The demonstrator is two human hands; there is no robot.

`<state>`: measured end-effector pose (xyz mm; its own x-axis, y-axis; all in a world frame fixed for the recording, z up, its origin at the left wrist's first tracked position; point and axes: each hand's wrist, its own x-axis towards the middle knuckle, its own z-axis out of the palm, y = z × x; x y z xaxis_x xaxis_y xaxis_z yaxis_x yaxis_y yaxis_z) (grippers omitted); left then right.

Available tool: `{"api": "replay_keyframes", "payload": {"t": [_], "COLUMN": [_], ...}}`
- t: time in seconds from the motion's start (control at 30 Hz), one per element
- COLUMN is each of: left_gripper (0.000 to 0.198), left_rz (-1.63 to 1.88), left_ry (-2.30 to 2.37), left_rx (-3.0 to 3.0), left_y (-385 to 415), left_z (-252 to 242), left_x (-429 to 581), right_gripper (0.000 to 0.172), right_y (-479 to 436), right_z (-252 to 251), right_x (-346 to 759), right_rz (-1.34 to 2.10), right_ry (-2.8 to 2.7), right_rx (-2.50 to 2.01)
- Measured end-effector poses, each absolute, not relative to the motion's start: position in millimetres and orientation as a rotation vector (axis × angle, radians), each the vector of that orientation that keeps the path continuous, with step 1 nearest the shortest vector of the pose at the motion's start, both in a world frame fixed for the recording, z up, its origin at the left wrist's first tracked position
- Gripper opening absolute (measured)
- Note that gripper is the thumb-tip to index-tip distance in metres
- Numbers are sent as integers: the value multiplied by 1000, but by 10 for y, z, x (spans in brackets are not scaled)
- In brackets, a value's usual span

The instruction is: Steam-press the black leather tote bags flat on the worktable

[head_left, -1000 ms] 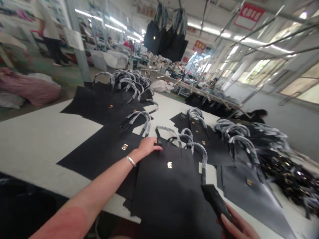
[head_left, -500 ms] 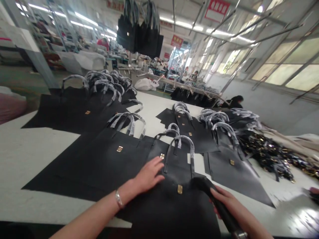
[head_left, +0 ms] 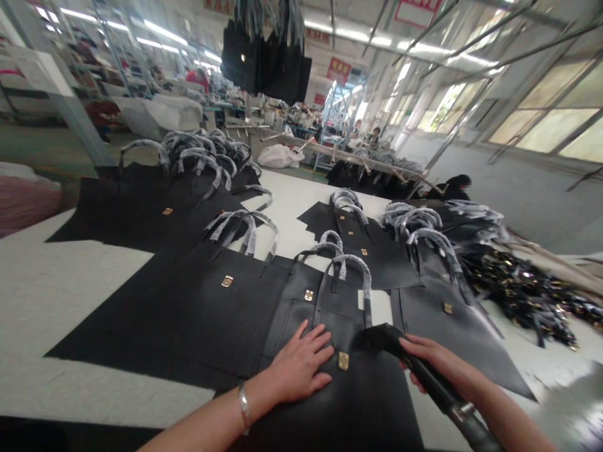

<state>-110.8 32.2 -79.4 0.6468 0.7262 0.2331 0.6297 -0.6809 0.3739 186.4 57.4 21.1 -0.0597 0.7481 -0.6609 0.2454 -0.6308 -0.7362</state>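
My left hand (head_left: pixel 299 364) lies flat with spread fingers on a black leather tote bag (head_left: pixel 367 408), just left of its gold clasp (head_left: pixel 343 361). My right hand (head_left: pixel 436 361) grips a black handheld tool with a metal collar (head_left: pixel 426 380). The tool's wedge-shaped head (head_left: pixel 379 339) sits over the bag's right side, near the foot of a plastic-wrapped handle (head_left: pixel 351 267). I cannot tell whether that head touches the leather. Other black totes (head_left: pixel 188 320) lie flat around this bag, overlapping at their edges.
The bags lie on a long white table (head_left: pixel 70 301). A heap of black straps with gold hardware (head_left: pixel 518 289) lies at the right. Black bags (head_left: pixel 264 56) hang overhead. A person's dark hair (head_left: pixel 455 188) shows beyond the table, and other workers sit farther back.
The view has levelled and shifted. My left hand has slid down the bag and spread flat beside the clasp. My right hand has brought the tool up over the bag.
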Motion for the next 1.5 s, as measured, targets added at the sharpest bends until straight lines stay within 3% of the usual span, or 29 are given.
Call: {"api": "replay_keyframes", "payload": {"t": [0.27,0.53,0.83,1.0,1.2,1.5], "left_gripper": [51,47,49,49,53,52], "left_rz": [542,551,531,523,605,641], "left_ry": [1081,1095,1085,1083,1107,1118], "left_rx": [2600,2602,2616,2621,2562,2530], "left_y": [328,333,337,291,74,27], "left_z": [-805,-793,-784,-813,-963,-962], "left_x": [-1121,-1097,-1110,-1004,-682,-626], "right_gripper": [23,32,32,52,61,53], "right_y": [710,302,635,443,360,641], "right_z": [226,229,131,228,231,186], "right_x": [1966,2271,2047,1770,1305,963], "right_rz": [1328,1521,1296,1489,1693,1954], "right_ry": [-1043,-935,-979,-1066,-1255,-1282], "right_rx": [-1795,-1939,-1773,-1764,-1711,-1589]}}
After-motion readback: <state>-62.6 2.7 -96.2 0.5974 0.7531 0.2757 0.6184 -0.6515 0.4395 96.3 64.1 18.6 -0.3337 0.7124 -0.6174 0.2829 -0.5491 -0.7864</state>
